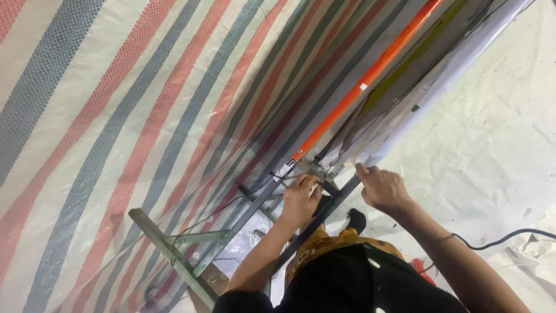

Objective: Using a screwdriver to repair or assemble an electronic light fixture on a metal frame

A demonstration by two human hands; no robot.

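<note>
Looking down from the head cam, view tilted hard. My left hand [300, 200] is up at a metal frame joint [313, 169], fingers curled together round something small & dark near the joint; can't tell what it is, too blurred. My right hand [380, 188] is just beside it, to the right, fingers closed & pinching the edge of a pale plastic sheet [440, 87] where it meets the frame. Can't tell if it grips the sheet alone or a rail under it too.

An orange pole [370, 72] runs diag. from the top of frame down to the joint, its lower end nr the left hand's fingertips. A small white tag sits partway along it. Beside the pole, thin dark wires run alongside, parallel, betw. pole & plastic sheet.

A grey metal bar [324, 211] crosses betw. the two hands & down toward my body. More bars, green-grey, make a ladder-like frame [174, 255] lower left, below the left forearm.

Behind everything on the left: a big striped tarp [116, 116], woven, w/ red, grey-blue & off-white bands. On the right: a whitish ground cover [492, 150], wrinkled, w/ dark specks.

A black cable [504, 236] loops across the cover nr my right forearm. My dark top fills the bottom centre, w/ a bit of yellow-patterned cloth [336, 240] above it. Something red peeks out by the right arm, mostly hidden.
</note>
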